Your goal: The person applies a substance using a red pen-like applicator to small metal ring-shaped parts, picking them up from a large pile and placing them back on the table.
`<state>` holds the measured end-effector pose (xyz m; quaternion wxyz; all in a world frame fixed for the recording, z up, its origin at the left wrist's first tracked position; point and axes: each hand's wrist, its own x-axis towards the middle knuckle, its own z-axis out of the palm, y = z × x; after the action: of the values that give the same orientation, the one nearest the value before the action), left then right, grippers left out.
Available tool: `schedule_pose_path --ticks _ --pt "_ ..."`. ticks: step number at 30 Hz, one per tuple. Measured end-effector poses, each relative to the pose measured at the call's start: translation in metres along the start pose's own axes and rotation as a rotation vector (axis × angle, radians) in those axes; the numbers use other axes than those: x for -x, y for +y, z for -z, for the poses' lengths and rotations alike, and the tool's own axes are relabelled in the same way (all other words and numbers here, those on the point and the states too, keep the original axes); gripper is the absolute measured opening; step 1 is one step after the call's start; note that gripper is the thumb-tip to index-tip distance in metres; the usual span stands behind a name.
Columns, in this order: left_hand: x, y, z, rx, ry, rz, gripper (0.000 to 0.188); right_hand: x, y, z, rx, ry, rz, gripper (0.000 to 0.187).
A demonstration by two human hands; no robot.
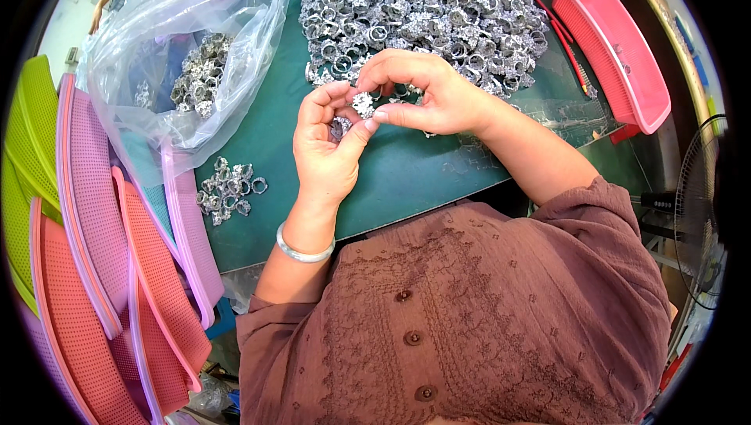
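Note:
Just in front of a big heap of silver rings [422, 10], my two hands meet over the green table top [422, 171]. Between their fingertips is a silver ring [364, 104] with a clustered, flower-like top. My left hand [328, 139] pinches it from one side and has another ring [340, 127] tucked in its curled fingers. My right hand [426, 96] grips it with thumb and index finger; more rings show in the gap under its arched fingers. A small pile of rings [229, 189] lies on the table to the left of my left wrist.
A clear plastic bag [258, 57] with rings inside stands open at the back left. Stacked purple, orange and green plastic baskets [90, 190] crowd the left side. Red-handled pliers [565, 34] and a pink basket [610, 46] are at the right, with a fan [698, 206] beyond.

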<state>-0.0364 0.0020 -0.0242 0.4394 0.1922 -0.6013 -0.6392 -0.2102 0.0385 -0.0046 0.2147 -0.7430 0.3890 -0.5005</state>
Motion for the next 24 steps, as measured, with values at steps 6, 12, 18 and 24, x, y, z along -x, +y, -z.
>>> schedule_pose_path --ticks 6,12,18,24 --pt "-0.001 -0.001 0.0001 -0.035 -0.004 -0.011 0.044 -0.0007 0.0009 0.0 0.015 -0.004 0.015 0.023" --pt "0.0005 0.0007 0.0004 -0.009 -0.012 0.015 0.044 0.0 -0.0025 0.0033 0.005 -0.056 -0.063 0.024" --pt "0.0004 0.0003 0.0007 0.002 -0.018 0.017 0.043 0.0 -0.0032 0.0031 0.013 -0.053 -0.065 0.023" --pt "0.0004 -0.0006 0.001 0.008 -0.012 0.038 0.042 0.0 -0.0024 0.0026 0.01 -0.044 -0.054 0.023"
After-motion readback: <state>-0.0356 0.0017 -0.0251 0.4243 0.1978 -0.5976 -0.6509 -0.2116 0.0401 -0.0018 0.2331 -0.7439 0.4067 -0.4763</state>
